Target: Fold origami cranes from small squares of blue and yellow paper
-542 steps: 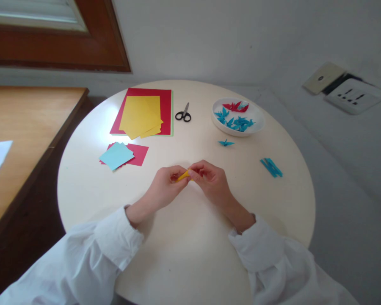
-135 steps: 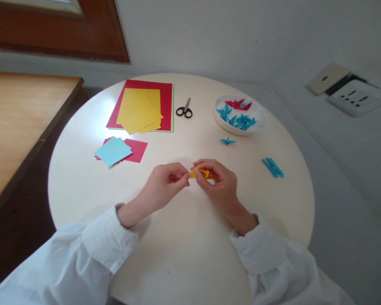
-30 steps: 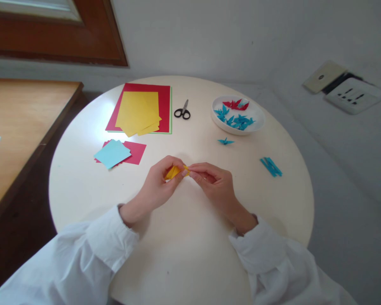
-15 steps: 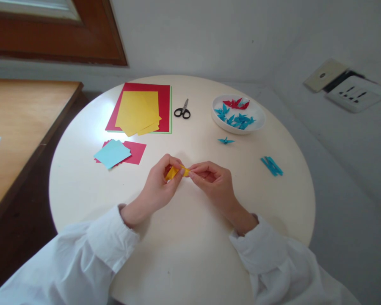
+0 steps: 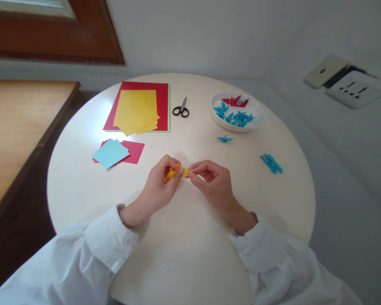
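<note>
A small piece of folded yellow paper (image 5: 172, 173) is held between my two hands over the middle of the round white table (image 5: 180, 254). My left hand (image 5: 161, 181) pinches it with thumb and fingers, covering part of the folds. At the paper's right end, the thumb and fingertips of my right hand (image 5: 214, 182) close on its tip. Beyond my right hand a single blue paper crane (image 5: 225, 139) rests on the table, close to a white dish (image 5: 238, 127) of blue and red cranes.
Black-handled scissors (image 5: 181, 108) lie at the back, beside yellow sheets (image 5: 136, 108) on a larger red sheet (image 5: 163, 106). Light blue squares (image 5: 111, 153) overlap red paper (image 5: 136, 152) at left. Folded blue strips (image 5: 271, 163) lie at right. A wooden table (image 5: 25, 110) stands to the left.
The view has shifted very slightly. Both hands keep their hold on the yellow paper, with only tiny finger movement.
</note>
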The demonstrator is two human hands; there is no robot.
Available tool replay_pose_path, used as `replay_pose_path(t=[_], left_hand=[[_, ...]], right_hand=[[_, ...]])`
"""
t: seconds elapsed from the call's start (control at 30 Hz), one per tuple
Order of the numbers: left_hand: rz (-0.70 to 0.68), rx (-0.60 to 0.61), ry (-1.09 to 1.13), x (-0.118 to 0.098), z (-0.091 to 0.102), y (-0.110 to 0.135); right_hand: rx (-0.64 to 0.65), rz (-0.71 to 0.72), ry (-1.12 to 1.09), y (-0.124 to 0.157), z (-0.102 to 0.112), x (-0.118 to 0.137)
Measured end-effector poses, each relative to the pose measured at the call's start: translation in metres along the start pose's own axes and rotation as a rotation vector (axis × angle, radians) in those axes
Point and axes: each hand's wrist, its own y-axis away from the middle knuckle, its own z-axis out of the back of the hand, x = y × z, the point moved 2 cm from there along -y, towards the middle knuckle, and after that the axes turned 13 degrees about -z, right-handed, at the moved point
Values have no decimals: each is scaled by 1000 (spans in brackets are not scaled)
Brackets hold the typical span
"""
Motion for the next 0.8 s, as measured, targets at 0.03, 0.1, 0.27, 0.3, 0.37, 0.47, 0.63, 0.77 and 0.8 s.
replay_pose_path(t=[0.03, 0.1, 0.27, 0.3, 0.37, 0.47, 0.63, 0.77, 0.8], left_hand=[[7, 1, -2, 0, 0, 0], [14, 0, -7, 0, 0, -1], [6, -11, -11, -2, 0, -3], [6, -11, -11, -3, 0, -3], [11, -14, -5, -4, -1, -4], [18, -19, 15, -4, -1, -4], [33, -21, 53, -2, 0, -4], [49, -29, 73, -2, 0, -3], [54, -27, 76, -2, 0, -3]], right_hand=[[3, 2, 2, 0, 0, 0], [13, 7, -1, 0, 0, -1], [8, 1, 3, 0, 0, -3], [6, 0, 8, 0, 0, -3], [6, 0, 15, 0, 0, -4], [10, 0, 15, 0, 0, -4], [11, 12, 8, 0, 0, -4], [3, 17, 13, -1, 0, -4], [1, 17, 14, -1, 0, -4]])
